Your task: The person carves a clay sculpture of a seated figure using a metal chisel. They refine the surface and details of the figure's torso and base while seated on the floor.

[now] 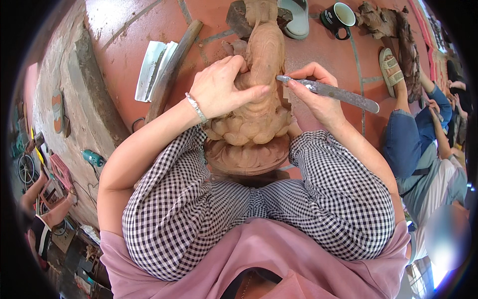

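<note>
Between my knees stands a carved wooden statue [265, 52], its round base [249, 158] cut with petal shapes. My left hand [224, 88] grips the statue from the left, with bent fingers at its far side and the thumb across its front. In my right hand [320, 94] is a slim grey carving tool [343, 94], pinched near its tip. That tip meets the statue's right side, and the tool's rounded end points out to the right. Whether the tip has a blade is too small to tell.
On the tiled floor, a curved wooden stick [172, 70] lies beside folded white paper [149, 72]. A dark mug [338, 19], a pale slipper [297, 20] and rough wood [378, 22] are farther off. A large wood slab [82, 119] stands left; another person [416, 134] sits right.
</note>
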A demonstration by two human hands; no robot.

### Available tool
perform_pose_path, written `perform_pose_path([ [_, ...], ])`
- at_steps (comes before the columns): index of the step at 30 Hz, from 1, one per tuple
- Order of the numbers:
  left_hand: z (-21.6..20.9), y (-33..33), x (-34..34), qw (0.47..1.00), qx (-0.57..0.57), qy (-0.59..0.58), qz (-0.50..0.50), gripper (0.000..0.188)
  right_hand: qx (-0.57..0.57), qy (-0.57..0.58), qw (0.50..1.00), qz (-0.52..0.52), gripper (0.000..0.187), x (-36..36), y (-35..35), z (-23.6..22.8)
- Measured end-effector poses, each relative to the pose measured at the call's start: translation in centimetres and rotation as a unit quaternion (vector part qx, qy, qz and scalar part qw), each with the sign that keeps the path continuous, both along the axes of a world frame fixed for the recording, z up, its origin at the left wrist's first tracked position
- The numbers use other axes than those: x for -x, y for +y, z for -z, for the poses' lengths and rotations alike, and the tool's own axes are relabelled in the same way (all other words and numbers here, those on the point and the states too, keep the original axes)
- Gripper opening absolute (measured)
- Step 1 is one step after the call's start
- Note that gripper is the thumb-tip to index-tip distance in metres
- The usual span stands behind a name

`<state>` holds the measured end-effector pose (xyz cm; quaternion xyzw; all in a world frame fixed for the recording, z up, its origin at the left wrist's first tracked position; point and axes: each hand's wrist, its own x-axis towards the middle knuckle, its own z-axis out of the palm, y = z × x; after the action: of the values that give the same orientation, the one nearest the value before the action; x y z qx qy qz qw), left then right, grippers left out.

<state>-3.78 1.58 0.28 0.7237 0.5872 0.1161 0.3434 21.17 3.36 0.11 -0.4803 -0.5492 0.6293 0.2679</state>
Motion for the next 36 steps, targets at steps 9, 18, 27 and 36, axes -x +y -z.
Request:
perform_pose_path([
  [9, -0.6, 0.0, -1.6, 0.996, -0.061, 0.059, 0.004, 0.05, -0.01, 0.012, 0.999, 0.052, 0.021, 0.2, 0.1, 0.5],
  [18, -1.6, 1.2, -2.4, 0.991, -0.04, 0.122, 0.02, 0.052, 0.032, 0.068, 0.991, 0.108, 0.022, 0.6, -0.1, 0.6],
  [27, 0.5, 1.3, 0.4, 0.998, 0.046, 0.007, -0.03, 0.059, 0.07, 0.086, 0.989, 0.095, 0.022, 0.0, -0.4, 1.1],
  [36, 0.2, 0.2, 1.4, 0.995, 0.065, -0.062, 0.035, 0.055, 0.081, 0.1, 0.989, 0.07, 0.016, 0.5, -0.7, -0.1],
])
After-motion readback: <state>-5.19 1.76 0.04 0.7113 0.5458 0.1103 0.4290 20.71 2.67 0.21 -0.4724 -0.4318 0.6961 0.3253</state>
